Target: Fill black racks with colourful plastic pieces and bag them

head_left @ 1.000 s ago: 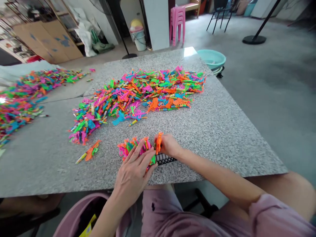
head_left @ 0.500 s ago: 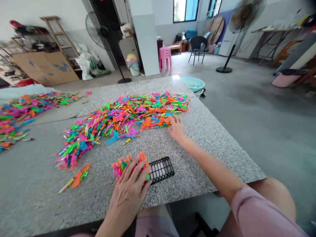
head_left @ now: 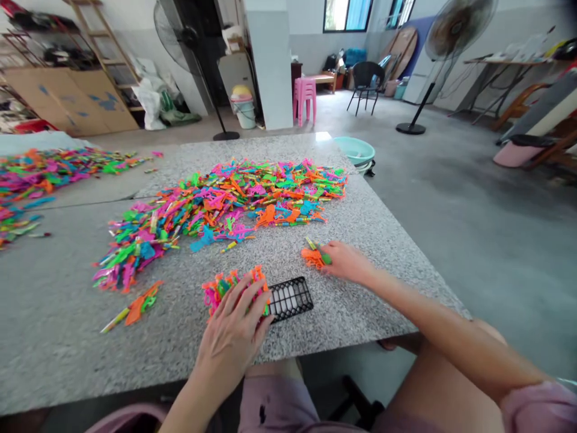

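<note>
A black plastic lattice basket [head_left: 293, 297] lies near the table's front edge, its left part filled with upright, brightly coloured plastic toy pieces [head_left: 220, 287]. My left hand [head_left: 237, 322] curves over the basket and these pieces, fingers on top and thumb along the near side. To the right of the basket, my right hand [head_left: 347, 261] pinches a few toy pieces [head_left: 315, 255], orange and green with a yellowish tube, above the tabletop. They look gun-shaped, though partly hidden by the fingers. One loose orange and green toy gun [head_left: 140, 305] with a yellow tube lies to the left.
Beyond the basket spreads a long heap of mixed toy pieces [head_left: 234, 195] on the speckled stone table [head_left: 383, 240]. Another heap [head_left: 58, 171] lies at far left. A turquoise basin [head_left: 356, 148] stands past the table's right edge. Standing fans [head_left: 225, 136] and pink stools [head_left: 305, 96] are farther back.
My right hand has come back from the heap's near right edge toward the basket, bringing orange and green toy pieces. My left hand stays on the basket.
</note>
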{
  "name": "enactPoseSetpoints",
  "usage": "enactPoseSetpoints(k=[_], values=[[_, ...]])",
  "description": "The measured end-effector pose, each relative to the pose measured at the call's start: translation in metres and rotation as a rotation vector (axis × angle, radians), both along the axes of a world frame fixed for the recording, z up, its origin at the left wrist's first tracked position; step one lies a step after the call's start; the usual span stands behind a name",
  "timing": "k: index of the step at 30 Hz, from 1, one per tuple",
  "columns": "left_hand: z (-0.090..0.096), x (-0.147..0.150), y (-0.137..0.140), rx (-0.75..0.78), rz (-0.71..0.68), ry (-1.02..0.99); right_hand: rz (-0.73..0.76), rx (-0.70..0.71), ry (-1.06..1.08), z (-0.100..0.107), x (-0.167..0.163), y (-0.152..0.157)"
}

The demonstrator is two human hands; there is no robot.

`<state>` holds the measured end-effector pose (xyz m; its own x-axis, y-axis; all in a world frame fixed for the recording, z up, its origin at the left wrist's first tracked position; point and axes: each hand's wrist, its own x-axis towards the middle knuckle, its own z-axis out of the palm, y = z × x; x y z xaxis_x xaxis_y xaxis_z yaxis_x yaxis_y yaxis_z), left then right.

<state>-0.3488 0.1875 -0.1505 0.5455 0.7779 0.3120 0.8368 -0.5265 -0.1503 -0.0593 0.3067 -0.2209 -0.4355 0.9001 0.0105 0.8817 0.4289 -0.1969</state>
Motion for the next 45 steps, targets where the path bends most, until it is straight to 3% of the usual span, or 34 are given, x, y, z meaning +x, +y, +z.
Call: enactPoseSetpoints(k=[2,5,7,10,13,16,18,20,22,25,30,45], values=[[0.002,0.001,0.000,-0.021,0.000,0.008,0.065,0.121,-0.051,0.006,-0.001,0.016],[0.003,0.002,-0.001,-0.023,0.004,0.010,0.417,0.311,-0.198,0.005,-0.017,0.049],[0.004,0.002,-0.001,-0.019,0.003,0.009,0.639,0.319,-0.286,-0.001,-0.028,0.068],[0.007,0.001,-0.002,-0.049,-0.018,0.007,0.739,0.273,-0.330,-0.010,-0.026,0.084],[0.012,0.000,-0.004,-0.141,-0.043,-0.008,0.625,0.224,-0.176,-0.014,-0.005,0.078],[0.016,0.000,-0.004,-0.241,-0.041,-0.050,0.252,0.128,0.235,-0.018,-0.001,0.039],[0.018,0.000,-0.003,-0.288,-0.036,-0.076,-0.010,-0.043,0.577,-0.023,-0.020,-0.004],[0.019,0.000,-0.002,-0.318,-0.035,-0.090,-0.022,-0.335,0.819,-0.030,-0.052,-0.050],[0.019,0.000,-0.001,-0.337,-0.038,-0.095,-0.015,-0.462,0.919,-0.037,-0.085,-0.084],[0.020,0.000,-0.002,-0.349,-0.045,-0.100,-0.068,-0.394,0.817,-0.041,-0.117,-0.104],[0.018,-0.001,-0.002,-0.345,-0.037,-0.083,-0.040,-0.225,0.458,-0.033,-0.122,-0.095],[0.015,0.008,0.000,-0.349,0.075,-0.038,0.045,-0.234,0.223,-0.004,-0.134,-0.095]])
